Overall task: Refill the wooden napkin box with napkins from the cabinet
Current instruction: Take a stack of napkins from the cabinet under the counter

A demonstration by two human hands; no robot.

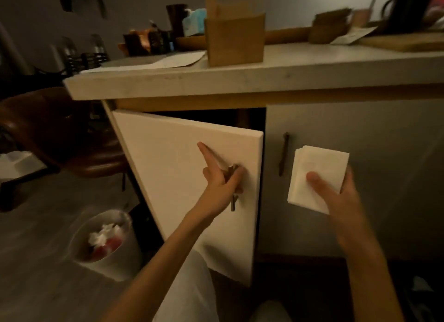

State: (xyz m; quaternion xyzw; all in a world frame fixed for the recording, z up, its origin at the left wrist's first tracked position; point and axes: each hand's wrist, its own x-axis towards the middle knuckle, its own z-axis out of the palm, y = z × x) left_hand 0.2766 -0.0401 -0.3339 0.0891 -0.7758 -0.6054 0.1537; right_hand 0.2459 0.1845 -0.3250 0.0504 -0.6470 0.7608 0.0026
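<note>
Right hand (336, 196) fingers pinch napkins (317, 177), thumb on top. Left hand (221, 182) fingers curl round door (182, 177) handle (233, 189), forefinger extended.

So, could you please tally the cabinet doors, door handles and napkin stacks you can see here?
Cabinet doors: 2, the left door ajar and the right door shut
Door handles: 2, left handle, right handle
Napkin stacks: 1, napkin stack in the right hand
Total: 5
</note>
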